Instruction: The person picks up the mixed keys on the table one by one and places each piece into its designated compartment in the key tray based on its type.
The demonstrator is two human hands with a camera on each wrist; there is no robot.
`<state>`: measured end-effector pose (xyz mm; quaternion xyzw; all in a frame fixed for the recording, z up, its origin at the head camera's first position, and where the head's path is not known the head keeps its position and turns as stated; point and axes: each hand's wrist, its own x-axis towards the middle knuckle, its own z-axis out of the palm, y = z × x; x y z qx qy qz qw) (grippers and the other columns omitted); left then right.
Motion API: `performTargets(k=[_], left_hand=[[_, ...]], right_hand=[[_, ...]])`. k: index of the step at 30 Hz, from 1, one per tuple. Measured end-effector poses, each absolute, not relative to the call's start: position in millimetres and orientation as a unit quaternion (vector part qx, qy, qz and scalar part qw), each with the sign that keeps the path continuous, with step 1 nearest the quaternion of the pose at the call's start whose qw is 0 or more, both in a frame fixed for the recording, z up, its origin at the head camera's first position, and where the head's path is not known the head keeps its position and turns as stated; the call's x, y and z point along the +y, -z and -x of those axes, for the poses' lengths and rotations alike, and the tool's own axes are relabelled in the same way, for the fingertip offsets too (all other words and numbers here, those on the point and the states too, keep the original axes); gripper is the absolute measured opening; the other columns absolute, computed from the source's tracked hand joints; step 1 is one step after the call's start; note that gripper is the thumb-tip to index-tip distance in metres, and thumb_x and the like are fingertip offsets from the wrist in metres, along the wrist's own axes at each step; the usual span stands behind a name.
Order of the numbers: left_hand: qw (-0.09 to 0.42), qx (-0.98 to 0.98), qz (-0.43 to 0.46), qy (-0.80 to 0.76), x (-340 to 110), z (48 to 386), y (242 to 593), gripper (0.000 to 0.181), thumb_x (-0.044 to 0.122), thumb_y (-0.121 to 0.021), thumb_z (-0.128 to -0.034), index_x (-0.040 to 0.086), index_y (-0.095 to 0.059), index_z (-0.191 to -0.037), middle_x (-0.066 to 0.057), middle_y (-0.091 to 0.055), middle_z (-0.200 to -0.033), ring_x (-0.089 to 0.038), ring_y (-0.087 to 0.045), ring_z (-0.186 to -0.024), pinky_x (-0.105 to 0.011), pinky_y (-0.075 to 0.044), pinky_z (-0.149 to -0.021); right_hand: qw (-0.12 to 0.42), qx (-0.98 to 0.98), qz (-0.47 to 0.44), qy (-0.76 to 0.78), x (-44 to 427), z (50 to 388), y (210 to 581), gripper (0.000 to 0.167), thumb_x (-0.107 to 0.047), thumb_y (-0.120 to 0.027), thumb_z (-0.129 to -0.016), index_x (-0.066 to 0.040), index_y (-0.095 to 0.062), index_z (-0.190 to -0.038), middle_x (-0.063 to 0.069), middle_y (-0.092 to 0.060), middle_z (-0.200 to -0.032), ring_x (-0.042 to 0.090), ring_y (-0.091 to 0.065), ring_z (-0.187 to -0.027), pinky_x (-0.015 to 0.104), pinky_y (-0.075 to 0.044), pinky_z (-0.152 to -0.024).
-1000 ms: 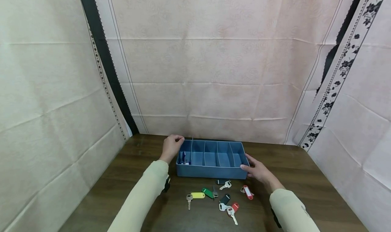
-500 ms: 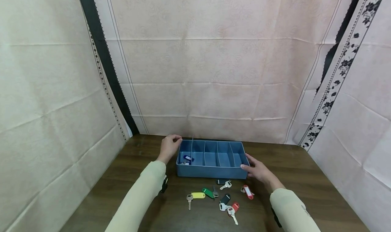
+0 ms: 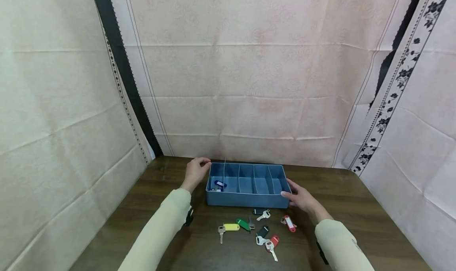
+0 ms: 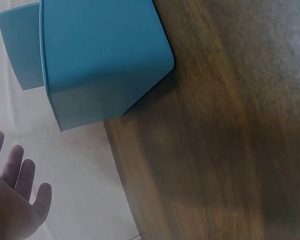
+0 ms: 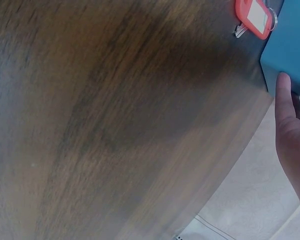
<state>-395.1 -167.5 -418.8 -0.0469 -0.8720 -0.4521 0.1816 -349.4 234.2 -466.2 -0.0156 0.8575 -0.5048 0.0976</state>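
The blue box [image 3: 246, 200] stands on the brown table [image 3: 370, 223], near the back edge, with the pale cloth [image 3: 263, 104] hanging behind it. It has five compartments; one divider [image 3: 224, 172] rises above the rim, and dark blue key tags [image 3: 220, 184] lie in the leftmost compartment. Your right hand [image 3: 302, 199] touches the right front corner, the thumb nearly straight and set apart from the fingers, so the touch is wide. Your left hand [image 3: 195, 173] is just beside the left back corner; its fingers bend softly and hold nothing. For moving sideways, the table continues past both ends of the box. In front, the room is narrower: a dark tag [image 3: 258, 211] lies just before the front wall, then come the green tag [image 3: 243, 224] and the yellow tag [image 3: 232, 227]. Near your right hand, the red tag [image 3: 289, 224] carries a white label; its writing I cannot read.
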Motion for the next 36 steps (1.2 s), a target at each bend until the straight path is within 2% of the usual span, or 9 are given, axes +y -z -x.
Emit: performTargets(k=[8, 24, 30, 36], left_hand=[[0.177, -0.871, 0.061, 0.455, -169.0, 388.5, 414.2, 0.018, 0.018, -0.067, -0.0957, 0.007, -0.074, -0.108, -0.011, -0.067, -0.113, -0.028, -0.060, -0.106, -0.046, -0.049, -0.093], [0.180, -0.876, 0.076, 0.440, -174.8, 374.7, 415.7, 0.020, 0.020, -0.068, -0.0950, 0.008, -0.073, -0.111, -0.009, -0.068, -0.113, -0.027, -0.061, -0.106, -0.047, -0.049, -0.093], [0.167, -0.878, 0.087, 0.440, -175.9, 365.1, 421.6, 0.020, 0.020, -0.070, -0.0943, 0.010, -0.073, -0.110, -0.005, -0.068, -0.108, -0.024, -0.061, -0.103, -0.046, -0.050, -0.091], [0.149, -0.879, 0.089, 0.443, -175.7, 355.3, 424.3, 0.023, 0.023, -0.069, -0.0947, 0.009, -0.072, -0.114, -0.004, -0.067, -0.111, -0.023, -0.061, -0.105, -0.044, -0.051, -0.091]], right_hand=[[0.100, 0.857, 0.019, 0.505, 233.4, 349.3, 464.5, 0.090, -0.052, -0.065, -0.090, -0.016, -0.019, -0.159, 0.033, -0.026, -0.153, 0.047, -0.049, -0.127, 0.054, -0.045, -0.099], [0.096, 0.855, 0.013, 0.510, 235.1, 349.0, 466.6, 0.095, -0.055, -0.067, -0.087, -0.016, -0.020, -0.159, 0.033, -0.026, -0.153, 0.048, -0.048, -0.127, 0.052, -0.047, -0.098], [0.099, 0.854, 0.014, 0.510, 235.2, 348.3, 467.1, 0.096, -0.056, -0.067, -0.086, -0.015, -0.019, -0.159, 0.034, -0.026, -0.152, 0.049, -0.048, -0.127, 0.052, -0.048, -0.097], [0.098, 0.854, 0.012, 0.511, 233.5, 348.9, 466.4, 0.092, -0.053, -0.067, -0.088, -0.016, -0.020, -0.159, 0.032, -0.027, -0.153, 0.048, -0.047, -0.128, 0.052, -0.047, -0.097]])
